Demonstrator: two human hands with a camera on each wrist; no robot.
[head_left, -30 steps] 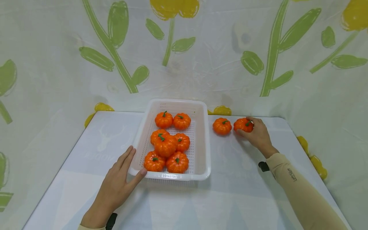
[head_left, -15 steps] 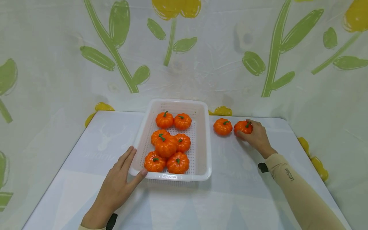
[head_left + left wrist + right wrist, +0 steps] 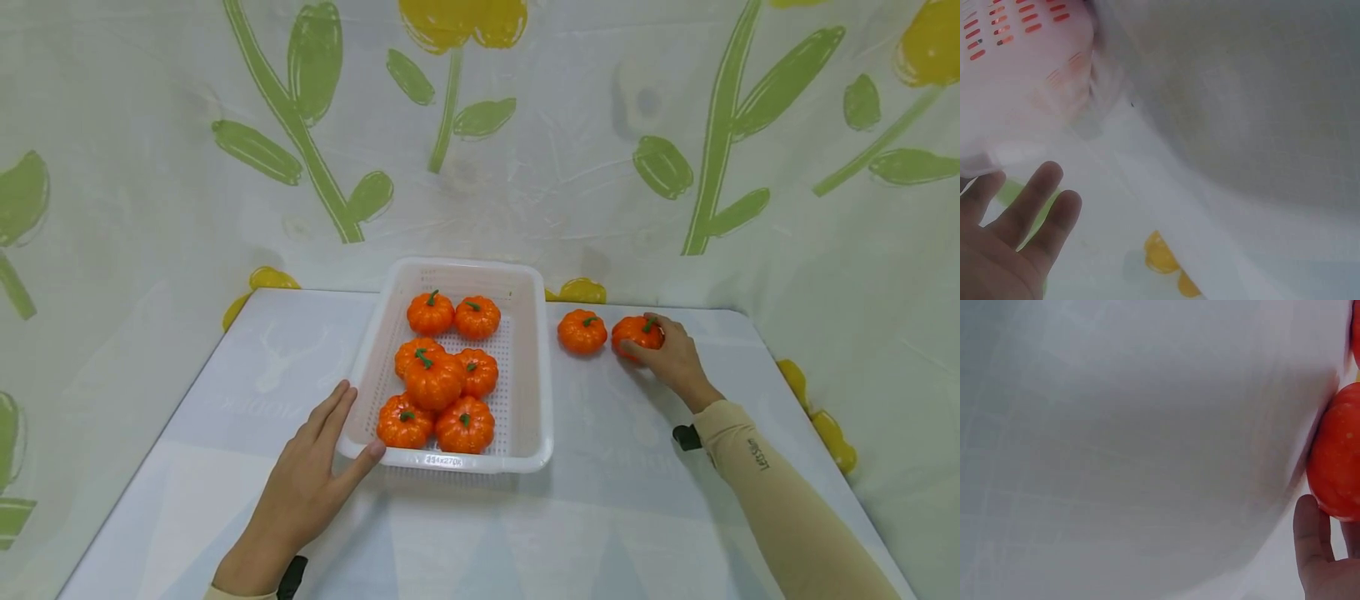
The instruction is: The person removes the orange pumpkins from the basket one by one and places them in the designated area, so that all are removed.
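In the head view a white plastic basket [image 3: 543, 375] holds several small orange pumpkins with green stems, one pumpkin [image 3: 435, 383] lying on top of others. My left hand [image 3: 296, 483] is at the basket's near left corner, fingers straight along its side and thumb at the front rim. On the right, my right hand [image 3: 677, 362] holds a pumpkin [image 3: 632, 333] between thumb and fingers, its stem showing beside the fingertips. The right wrist view shows this pumpkin's red-orange side [image 3: 1338, 459] against the fingers. Another pumpkin [image 3: 582, 332] sits just left of it on the table.
The white table [image 3: 600, 517] carries the basket in its middle, and its back edge runs along a curtain [image 3: 555, 183] printed with green leaves and yellow flowers. Both loose pumpkins are close to that back edge, right of the basket.
The right hand has shifted only slightly at the pumpkin, which stays in about the same place. The left hand and basket have not visibly moved.
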